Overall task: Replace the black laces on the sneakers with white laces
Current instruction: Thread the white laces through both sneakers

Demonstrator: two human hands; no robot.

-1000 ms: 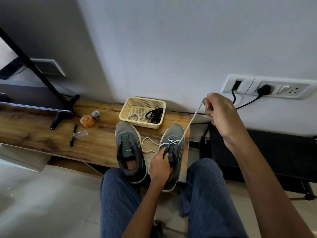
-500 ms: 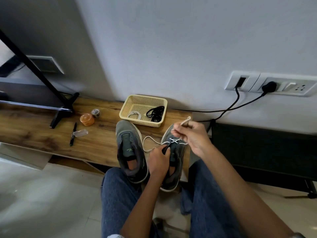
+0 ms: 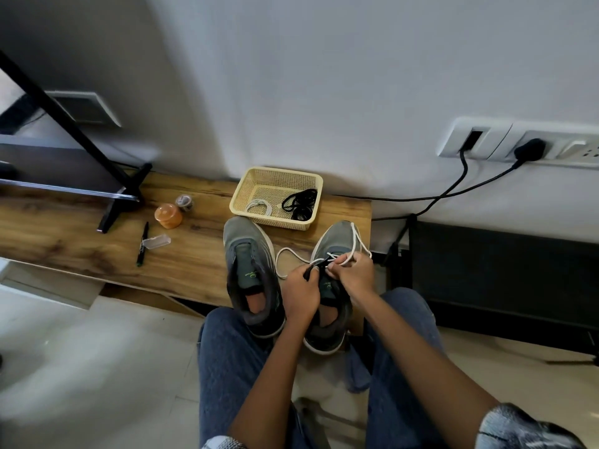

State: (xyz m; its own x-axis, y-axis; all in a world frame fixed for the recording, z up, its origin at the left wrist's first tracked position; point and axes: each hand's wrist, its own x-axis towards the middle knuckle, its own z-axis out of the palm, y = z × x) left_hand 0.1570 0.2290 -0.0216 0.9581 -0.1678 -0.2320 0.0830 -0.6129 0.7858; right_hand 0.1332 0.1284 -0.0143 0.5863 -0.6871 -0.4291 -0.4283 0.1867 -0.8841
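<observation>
Two grey sneakers stand on the wooden bench (image 3: 81, 234), toes toward the wall. The left sneaker (image 3: 249, 273) has no lace. A white lace (image 3: 358, 243) crosses the lower eyelets of the right sneaker (image 3: 334, 241), and its loose loops lie over the toe and between the shoes. My left hand (image 3: 299, 291) grips the right sneaker's tongue and eyelet edge. My right hand (image 3: 351, 275) pinches the white lace just above the eyelets. A cream basket (image 3: 275, 176) behind the shoes holds black laces (image 3: 299, 204) and another coiled white lace (image 3: 259, 207).
On the bench to the left lie a black pen (image 3: 142, 243), a clear cap (image 3: 156, 242), an orange lidded jar (image 3: 168, 216) and a small tape roll (image 3: 184, 202). A black stand leg (image 3: 120, 202) rests there. Black cables (image 3: 453, 186) run from wall sockets (image 3: 492, 144).
My right hand, which held the lace stretched high to the right, has come down to the right sneaker's eyelets. The lace has gone slack and looped over the toe. My left hand stayed on the shoe.
</observation>
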